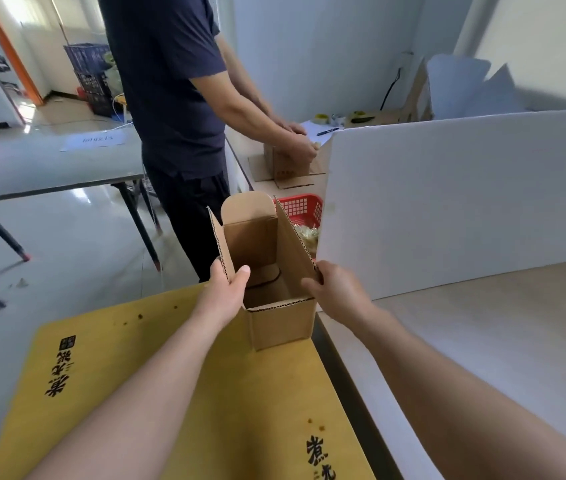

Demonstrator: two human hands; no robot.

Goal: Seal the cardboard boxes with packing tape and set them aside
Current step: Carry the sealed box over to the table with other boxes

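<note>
The box (279,322) stands open at the far right corner of the yellow tabletop (170,393), its right wall about flush with the tabletop's right edge, and it looks empty, though the view does not reach the whole floor of it. The left grip (227,284) pinches the left flap (219,240), thumb inside and fingers outside. The right grip (338,291) grasps the near lower edge of the right flap (293,247). Both flaps stand up, as does the rounded far flap (248,206), so nothing is closed or taped yet. The main risk is the position: a light, empty box held only by its flaps could slide or tip over the right edge into the gap beside the next tabletop if either flap is pushed down unevenly. Pulling hard on the thin corrugated flaps could crease or tear them at the fold, and then the seam would not meet cleanly under tape. If the long flaps go down before the far flap is tucked in, the top would likely bulge. Tape is another likely snag: the only roll (322,118) in view lies well apart, at the far end of the other tabletop beyond the second person (167,81), so reaching for it would mean letting go and the flaps could spring open.
</note>
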